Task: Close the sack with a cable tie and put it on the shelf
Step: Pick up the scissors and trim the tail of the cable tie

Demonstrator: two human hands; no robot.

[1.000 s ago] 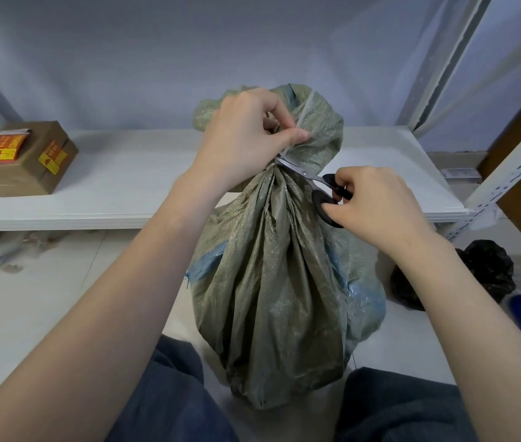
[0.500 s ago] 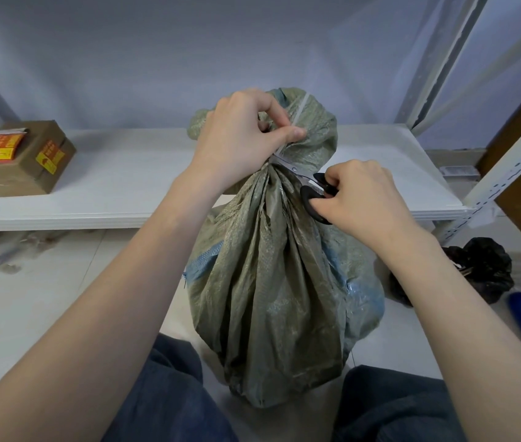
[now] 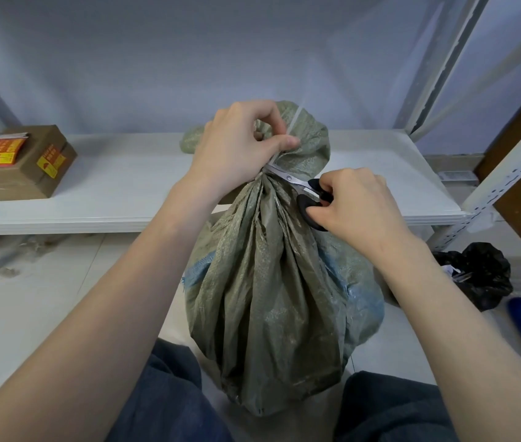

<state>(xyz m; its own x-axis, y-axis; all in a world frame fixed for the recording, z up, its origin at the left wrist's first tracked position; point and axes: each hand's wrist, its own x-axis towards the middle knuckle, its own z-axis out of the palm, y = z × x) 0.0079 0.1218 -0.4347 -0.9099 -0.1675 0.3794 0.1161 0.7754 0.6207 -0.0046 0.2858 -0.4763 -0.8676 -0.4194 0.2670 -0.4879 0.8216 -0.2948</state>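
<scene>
With the sack (image 3: 272,291) standing on the floor before the shelf (image 3: 119,186), your left hand (image 3: 237,148) pinched the cable tie (image 3: 294,118) tail taut while your right hand (image 3: 351,202) gripped the scissors (image 3: 288,178); cutting close to the neck looked best.

- Green woven sack (image 3: 272,282) at frame centre, neck gathered.
- Left hand (image 3: 240,145) pinching white cable tie (image 3: 291,122) tail above neck.
- Right hand (image 3: 355,202) gripping black-handled scissors (image 3: 297,186), blades at tie.
- Cardboard box (image 3: 23,164) on white shelf (image 3: 125,186), left.
</scene>
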